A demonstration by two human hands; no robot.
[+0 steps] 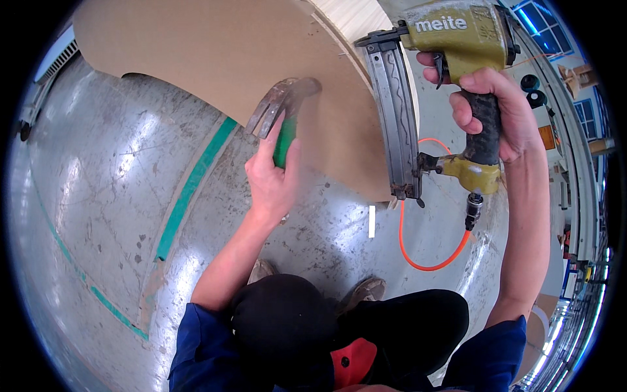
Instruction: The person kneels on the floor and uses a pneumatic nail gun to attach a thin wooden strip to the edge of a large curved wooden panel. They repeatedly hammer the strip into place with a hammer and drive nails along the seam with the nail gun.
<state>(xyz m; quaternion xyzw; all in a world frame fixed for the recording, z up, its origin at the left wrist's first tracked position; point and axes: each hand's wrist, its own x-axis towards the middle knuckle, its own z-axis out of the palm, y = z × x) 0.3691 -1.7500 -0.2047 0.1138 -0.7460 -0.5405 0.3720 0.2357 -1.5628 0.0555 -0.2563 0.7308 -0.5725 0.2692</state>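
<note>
My left hand (273, 176) grips the green handle of a claw hammer (281, 108), whose steel head rests against a large brown board (215, 52). My right hand (493, 111) holds the black grip of an olive-yellow pneumatic nail gun (444, 65), raised beside the board's right edge. The gun's long dark magazine (396, 117) hangs down along that edge. An orange air hose (431, 255) runs from the gun's base fitting and loops toward the floor. A pale wooden edge (353, 19) shows behind the board at the top.
Glossy grey concrete floor (104, 196) with a green painted line (189, 189) lies below. My shoes (366, 291) and dark trousers (392, 326) are at the bottom. A small white strip (371, 221) lies on the floor. Shelving and boxes (575, 78) stand at the far right.
</note>
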